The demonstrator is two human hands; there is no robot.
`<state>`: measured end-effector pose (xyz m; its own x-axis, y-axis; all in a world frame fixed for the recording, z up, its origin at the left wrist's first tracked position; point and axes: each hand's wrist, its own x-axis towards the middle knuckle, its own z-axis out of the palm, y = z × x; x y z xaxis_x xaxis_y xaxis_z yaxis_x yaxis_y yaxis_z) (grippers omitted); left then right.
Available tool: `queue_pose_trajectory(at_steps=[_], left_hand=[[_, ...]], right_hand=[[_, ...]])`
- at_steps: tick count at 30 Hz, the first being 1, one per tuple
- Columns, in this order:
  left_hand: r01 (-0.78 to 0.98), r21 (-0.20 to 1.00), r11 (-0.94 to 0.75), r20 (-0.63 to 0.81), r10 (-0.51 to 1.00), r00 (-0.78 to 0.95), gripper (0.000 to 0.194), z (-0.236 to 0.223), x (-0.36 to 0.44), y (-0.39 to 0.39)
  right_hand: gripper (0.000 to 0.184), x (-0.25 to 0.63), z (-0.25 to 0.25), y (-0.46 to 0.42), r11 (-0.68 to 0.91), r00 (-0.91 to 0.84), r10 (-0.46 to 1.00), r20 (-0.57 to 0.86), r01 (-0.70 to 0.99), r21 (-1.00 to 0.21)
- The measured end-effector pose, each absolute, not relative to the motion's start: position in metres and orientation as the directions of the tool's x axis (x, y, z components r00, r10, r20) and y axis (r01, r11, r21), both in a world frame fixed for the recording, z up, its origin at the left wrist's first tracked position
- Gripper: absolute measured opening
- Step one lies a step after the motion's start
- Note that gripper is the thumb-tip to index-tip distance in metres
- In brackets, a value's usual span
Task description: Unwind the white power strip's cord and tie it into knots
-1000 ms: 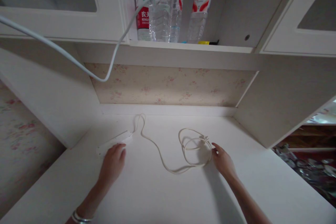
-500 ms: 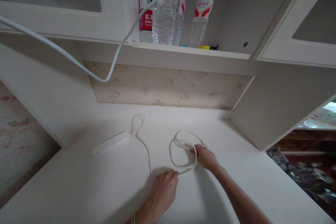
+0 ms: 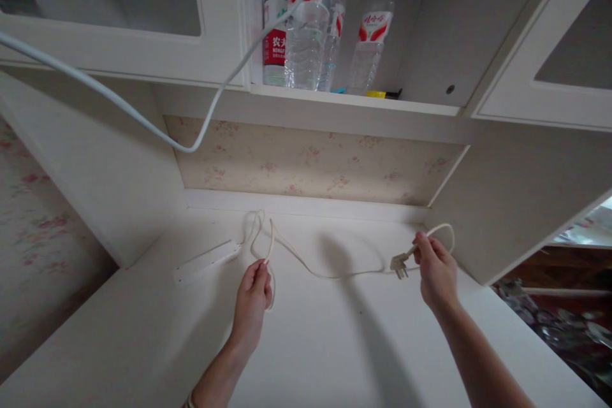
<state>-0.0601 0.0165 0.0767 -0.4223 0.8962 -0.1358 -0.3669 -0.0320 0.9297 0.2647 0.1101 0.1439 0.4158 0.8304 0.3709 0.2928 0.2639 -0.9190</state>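
Note:
A white power strip (image 3: 208,261) lies at the left of the white desktop, and its pale cord (image 3: 315,274) runs from it across the surface toward the right. My left hand (image 3: 253,290) pinches the cord a little right of the strip, with a small loop hanging by the fingers. Over at the right, my right hand (image 3: 436,271) is closed on the cord just behind the plug (image 3: 400,264). The plug's prongs point left and down, above the desktop. Behind the right hand the cord bends in a loop.
Overhead, an open cabinet shelf (image 3: 354,99) holds several plastic bottles (image 3: 306,44). A thick white cable (image 3: 119,105) hangs across the upper left, close to the camera. White side panels (image 3: 535,185) flank the desktop (image 3: 315,344), with floral wallpaper (image 3: 306,162) behind.
The coil of cord has been pulled apart and stretched across the desktop. My right hand has lifted the plug and moved right; my left hand has moved left and up with the cord.

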Motion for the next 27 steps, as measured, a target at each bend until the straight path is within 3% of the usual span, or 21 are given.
queue_pose_trajectory(at_steps=[2,5,9,12,16,20,23,27], left_hand=[[-0.38,0.925,-0.009,-0.158,0.9,-0.406,0.041,0.086,-0.061,0.017],[-0.321,0.947,0.024,-0.143,0.924,-0.353,0.043,0.093,-0.058,0.018],[-0.159,0.986,0.057,-0.091,0.972,-0.217,0.048,0.096,-0.05,0.02],[-0.068,0.996,0.06,-0.065,0.995,-0.07,0.055,0.097,-0.043,0.021],[-0.013,0.996,-0.087,0.087,0.996,0.03,0.069,0.098,-0.034,0.024],[0.049,0.997,-0.059,0.062,0.997,-0.053,0.078,0.098,-0.025,0.03],[0.144,0.987,-0.067,0.083,0.99,-0.11,0.074,0.099,-0.019,0.038],[0.219,0.97,-0.109,0.128,0.989,-0.076,0.06,0.104,-0.009,0.046]], right_hand=[[0.043,0.253,0.148,0.094,0.231,0.256,0.921,0.293,0.244,-0.942],[0.045,0.232,0.155,0.066,0.146,-0.131,0.985,0.114,0.264,-0.953],[0.044,0.208,0.181,0.034,0.136,-0.564,0.823,-0.074,0.322,-0.937],[0.043,0.191,0.206,0.02,0.151,-0.765,0.615,-0.192,0.353,-0.923],[0.041,0.163,0.227,0.011,0.204,-0.912,0.313,-0.265,0.337,-0.919],[0.047,0.136,0.221,0.007,0.341,-0.986,0.072,-0.149,0.164,-0.926],[0.05,0.122,0.214,0.006,0.419,-0.993,-0.108,-0.041,-0.008,-0.908],[0.055,0.107,0.225,0.005,0.324,-0.974,-0.219,0.049,-0.12,-0.938]])
